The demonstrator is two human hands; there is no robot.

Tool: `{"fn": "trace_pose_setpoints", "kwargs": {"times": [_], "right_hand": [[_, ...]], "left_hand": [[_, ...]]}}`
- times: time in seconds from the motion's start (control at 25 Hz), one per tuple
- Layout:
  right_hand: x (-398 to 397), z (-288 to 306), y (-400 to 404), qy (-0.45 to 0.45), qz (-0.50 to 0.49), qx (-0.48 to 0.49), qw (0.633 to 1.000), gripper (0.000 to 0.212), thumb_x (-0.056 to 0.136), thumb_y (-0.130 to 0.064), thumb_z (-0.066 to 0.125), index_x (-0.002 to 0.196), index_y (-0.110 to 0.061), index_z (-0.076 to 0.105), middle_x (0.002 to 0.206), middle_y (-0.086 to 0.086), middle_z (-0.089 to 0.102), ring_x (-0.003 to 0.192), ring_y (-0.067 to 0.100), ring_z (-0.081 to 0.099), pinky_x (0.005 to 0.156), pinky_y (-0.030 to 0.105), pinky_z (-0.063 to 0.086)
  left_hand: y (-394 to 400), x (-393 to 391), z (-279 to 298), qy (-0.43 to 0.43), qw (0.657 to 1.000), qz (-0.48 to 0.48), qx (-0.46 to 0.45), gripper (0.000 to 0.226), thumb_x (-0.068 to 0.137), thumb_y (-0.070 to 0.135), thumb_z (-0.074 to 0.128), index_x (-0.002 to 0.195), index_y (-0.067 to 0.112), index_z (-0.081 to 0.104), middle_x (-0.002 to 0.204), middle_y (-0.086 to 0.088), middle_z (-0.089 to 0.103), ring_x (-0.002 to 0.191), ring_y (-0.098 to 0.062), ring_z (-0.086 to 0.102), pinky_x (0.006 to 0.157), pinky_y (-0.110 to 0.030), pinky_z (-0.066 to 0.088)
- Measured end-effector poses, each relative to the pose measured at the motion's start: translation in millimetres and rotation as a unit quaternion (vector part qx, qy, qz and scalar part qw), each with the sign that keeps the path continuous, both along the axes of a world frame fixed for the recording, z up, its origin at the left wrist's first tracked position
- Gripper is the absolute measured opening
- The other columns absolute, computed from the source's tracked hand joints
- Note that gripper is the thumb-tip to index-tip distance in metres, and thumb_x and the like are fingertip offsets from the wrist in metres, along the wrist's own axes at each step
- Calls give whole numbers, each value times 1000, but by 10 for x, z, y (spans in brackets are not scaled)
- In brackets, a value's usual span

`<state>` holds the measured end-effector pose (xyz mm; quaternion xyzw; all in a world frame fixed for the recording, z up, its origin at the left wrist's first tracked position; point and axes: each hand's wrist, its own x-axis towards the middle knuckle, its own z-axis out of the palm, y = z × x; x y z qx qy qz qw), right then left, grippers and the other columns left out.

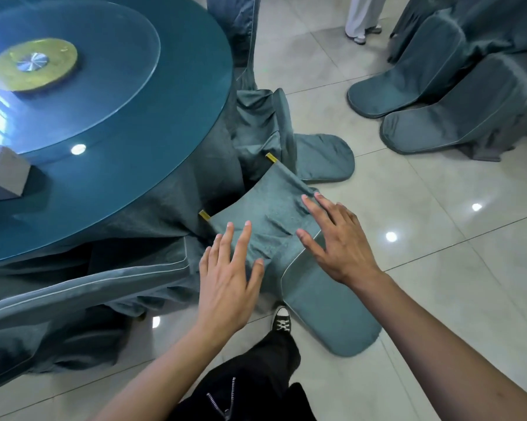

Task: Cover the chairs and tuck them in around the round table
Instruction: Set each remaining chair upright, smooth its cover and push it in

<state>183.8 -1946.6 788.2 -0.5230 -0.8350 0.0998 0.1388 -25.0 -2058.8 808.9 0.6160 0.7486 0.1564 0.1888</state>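
Looking down, I see my left hand [228, 281] and my right hand [335, 241] both flat on the chair cover [271, 214], fingers straight and spread apart, holding nothing. The cover is wrinkled between my two hands. Its long back part [332, 317] hangs down below my right hand toward the floor [438, 238]. Two gold chair tips [204, 214] poke out just past my fingertips. The round bench [152, 153] sits beyond my left hand, with a glass turntable [74, 71] on top. Another covered chair [323, 156] is beyond my right hand, pushed against the bench. More covered chairs [438, 92] stand far off to the right of my right hand. My black shoe [282, 320] is below my left hand
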Motion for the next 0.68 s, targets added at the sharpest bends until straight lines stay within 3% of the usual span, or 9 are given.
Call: {"fn": "trace_pose_setpoints", "kwargs": {"times": [0.32, 0.68], "right_hand": [[605, 35, 614, -20, 8, 17, 1000, 63, 100, -60, 33, 154, -29, 29, 157, 4, 35, 139, 20, 35, 120, 39, 25], [745, -3, 944, -38, 125, -5, 991, 64, 100, -59, 34, 155, -28, 29, 158, 4, 35, 142, 19, 35, 119, 41, 26]], "left_hand": [[705, 755, -91, -24, 999, 18, 13, 63, 101, 48, 32, 158, 36, 9, 167, -3, 12, 152, -26, 13, 122, -46, 16], [803, 1145, -161, -46, 991, 129, 11, 63, 101, 47, 35, 158, 35, 11, 167, -4, 13, 152, -25, 15, 122, -46, 16]]}}
